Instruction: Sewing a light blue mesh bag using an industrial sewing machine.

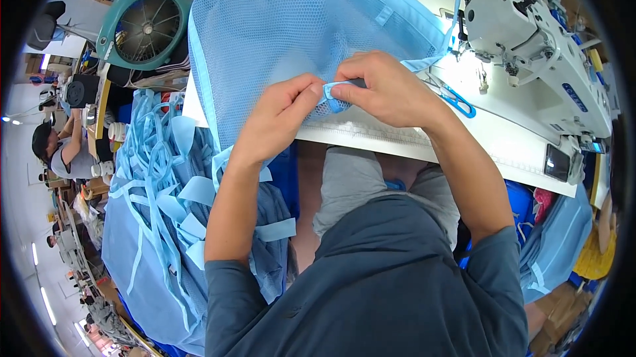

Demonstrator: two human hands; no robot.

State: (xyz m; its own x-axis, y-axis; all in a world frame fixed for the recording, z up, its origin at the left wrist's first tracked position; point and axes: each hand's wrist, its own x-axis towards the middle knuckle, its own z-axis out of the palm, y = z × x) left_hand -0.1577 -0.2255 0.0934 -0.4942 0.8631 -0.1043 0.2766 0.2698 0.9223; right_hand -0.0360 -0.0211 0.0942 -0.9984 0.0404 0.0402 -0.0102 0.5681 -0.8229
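Observation:
Light-blue mesh fabric [258,32] with solid blue edging is spread over the white table [371,137], up to its front edge. My left hand [281,112] is closed, thumb and forefinger pinching the end of a blue fabric strip [336,100] at the mesh's near edge. Close beside it, my right hand [391,92] pinches the same strip, thumb pressed on a folded part. A small dark piece [358,82] shows between my right fingers; its kind I cannot make out. Blue-handled scissors [458,101] lie on the table to the right of my right wrist.
A white sewing machine [530,45] stands at the right, its lamp lit. A phone [557,161] lies near the right table corner. Blue fabric pieces and straps [159,224] are heaped at my left. A green fan [144,22] stands far left; another person [66,151] sits beyond.

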